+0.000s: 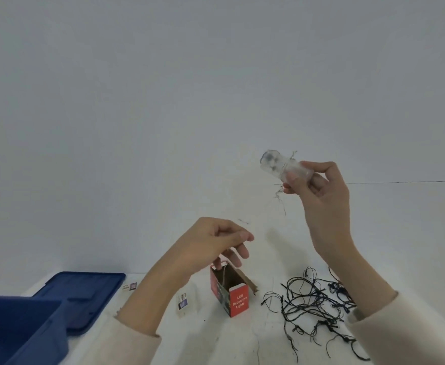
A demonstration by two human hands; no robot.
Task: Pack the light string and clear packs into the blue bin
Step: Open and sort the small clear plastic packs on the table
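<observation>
Right hand (319, 185) raised, gripping a clear pack (282, 165) by one end; left hand (216, 243) curled, pinching a thin wire (225, 275) above the open red box (230, 293) — dark light string (313, 299) lies tangled right of it, blue bin (18, 330) far left.

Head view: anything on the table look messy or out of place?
Yes. The dark light string sprawls in a loose tangle on the table right of the open red box, not in the blue bin. A thin wire dangles from the clear pack in the right hand.
</observation>
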